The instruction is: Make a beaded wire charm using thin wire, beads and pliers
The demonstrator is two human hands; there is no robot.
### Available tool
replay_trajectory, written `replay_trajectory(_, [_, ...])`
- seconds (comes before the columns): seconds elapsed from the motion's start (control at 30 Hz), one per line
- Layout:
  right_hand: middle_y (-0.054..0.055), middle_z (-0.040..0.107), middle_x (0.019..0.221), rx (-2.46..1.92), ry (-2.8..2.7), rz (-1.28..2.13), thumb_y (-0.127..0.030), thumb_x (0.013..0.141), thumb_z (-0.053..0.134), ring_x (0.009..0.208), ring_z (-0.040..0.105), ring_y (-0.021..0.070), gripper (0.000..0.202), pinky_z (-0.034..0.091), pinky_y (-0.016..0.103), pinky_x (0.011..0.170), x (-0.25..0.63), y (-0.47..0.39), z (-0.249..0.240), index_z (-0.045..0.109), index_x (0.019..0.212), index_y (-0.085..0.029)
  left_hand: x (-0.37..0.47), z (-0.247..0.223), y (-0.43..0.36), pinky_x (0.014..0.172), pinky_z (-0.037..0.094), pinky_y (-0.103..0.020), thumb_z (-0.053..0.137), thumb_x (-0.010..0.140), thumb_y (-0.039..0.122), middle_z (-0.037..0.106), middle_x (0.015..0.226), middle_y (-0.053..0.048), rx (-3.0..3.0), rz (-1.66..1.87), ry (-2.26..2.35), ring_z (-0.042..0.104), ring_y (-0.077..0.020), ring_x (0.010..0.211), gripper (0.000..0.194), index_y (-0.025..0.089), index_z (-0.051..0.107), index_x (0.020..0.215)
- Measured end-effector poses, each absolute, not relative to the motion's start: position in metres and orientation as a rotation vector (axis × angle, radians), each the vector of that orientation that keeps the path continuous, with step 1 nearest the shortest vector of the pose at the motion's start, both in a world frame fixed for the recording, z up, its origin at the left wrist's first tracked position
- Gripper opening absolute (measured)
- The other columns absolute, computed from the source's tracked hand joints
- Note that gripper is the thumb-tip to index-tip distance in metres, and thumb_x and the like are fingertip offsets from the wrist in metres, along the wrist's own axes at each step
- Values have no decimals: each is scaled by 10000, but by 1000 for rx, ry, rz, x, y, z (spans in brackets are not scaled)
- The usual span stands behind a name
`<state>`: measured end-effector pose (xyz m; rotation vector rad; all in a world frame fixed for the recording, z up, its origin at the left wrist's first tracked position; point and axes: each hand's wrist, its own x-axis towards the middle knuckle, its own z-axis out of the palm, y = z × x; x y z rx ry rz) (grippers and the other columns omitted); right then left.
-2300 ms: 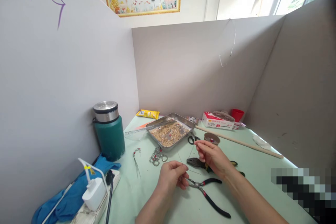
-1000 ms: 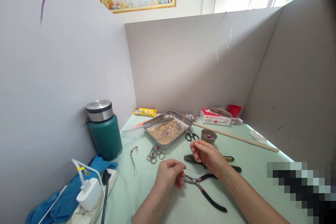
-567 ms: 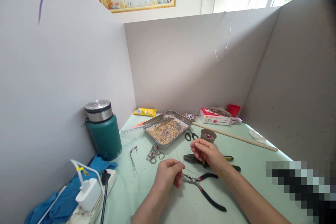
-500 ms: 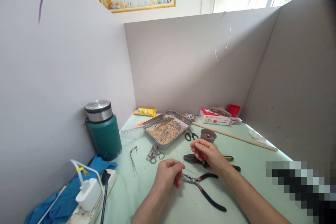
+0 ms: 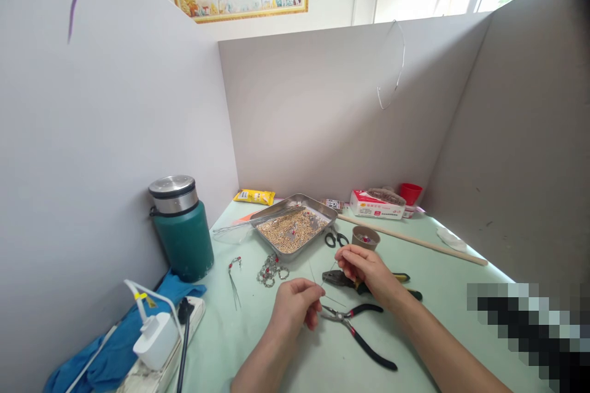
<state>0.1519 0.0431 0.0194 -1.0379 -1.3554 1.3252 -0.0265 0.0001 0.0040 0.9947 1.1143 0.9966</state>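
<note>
Thin wire (image 5: 332, 299) runs from the pinched fingertips of my left hand (image 5: 297, 306), with fine ends sticking out up and to the right. My right hand (image 5: 362, 265), higher and to the right, pinches the other part of the wire. Black-handled pliers (image 5: 341, 317) lie open on the table just right of my left hand. Larger pliers (image 5: 338, 278) with yellow-black handles lie partly beneath my right hand. A metal tray (image 5: 288, 255) of gold beads stands beyond my hands, near small scissors (image 5: 330, 239) and a brown cup (image 5: 365, 239).
Beaded rings (image 5: 271, 271) and a wired bead piece (image 5: 234, 276) lie left of my hands. A green flask (image 5: 183, 239) and a power strip (image 5: 193, 319) stand at the left. A wooden stick (image 5: 415, 239) crosses the back right, near a white-red box (image 5: 373, 206).
</note>
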Motion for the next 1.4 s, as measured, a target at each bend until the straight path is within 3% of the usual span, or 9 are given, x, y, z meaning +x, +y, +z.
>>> replay_trajectory(0.43, [-1,537,690,-1046,-1454,1276,-400,785,507,547,437,89,240,304,218,481,154,41,20,598,791,-177,-26,5,1,340,268,-199,574,630,262,501,481,12,1002,987,1147,378,-61,323,143,119,583,636])
replay_trajectory(0.8, [-1,538,666,-1142,-1707,1024,-410,787,486,580,461,114,257,347,224,488,158,38,27,604,765,-182,-25,3,0,338,263,-193,590,632,286,502,472,18,1044,993,1164,378,-57,315,166,120,584,634])
replay_trajectory(1.13, [40,608,744,-1061,-1502,1096,-472,764,523,544,460,108,357,401,257,528,154,36,30,669,868,-163,-25,1,2,462,412,-224,662,635,364,582,602,-23,993,1028,963,517,-93,448,327,86,613,798])
replay_trajectory(1.23, [41,626,773,-1155,-1458,806,-460,775,510,607,509,141,331,420,279,590,162,43,30,663,884,-187,-26,4,1,487,426,-230,668,643,354,585,622,-31,953,1072,937,533,-99,481,328,81,617,818])
replay_trajectory(1.33, [51,642,907,-1315,-1400,293,-418,787,498,834,550,205,280,404,324,771,183,56,27,659,890,-214,-25,7,-1,494,429,-231,670,650,343,586,635,-36,914,1100,901,536,-97,490,327,75,624,832])
replay_trajectory(1.4, [66,635,934,-1440,-1434,86,-403,783,495,835,548,224,296,395,349,767,196,64,25,653,941,-209,-25,9,-2,501,435,-235,671,653,336,584,641,-38,895,1112,878,535,-96,491,329,72,629,843])
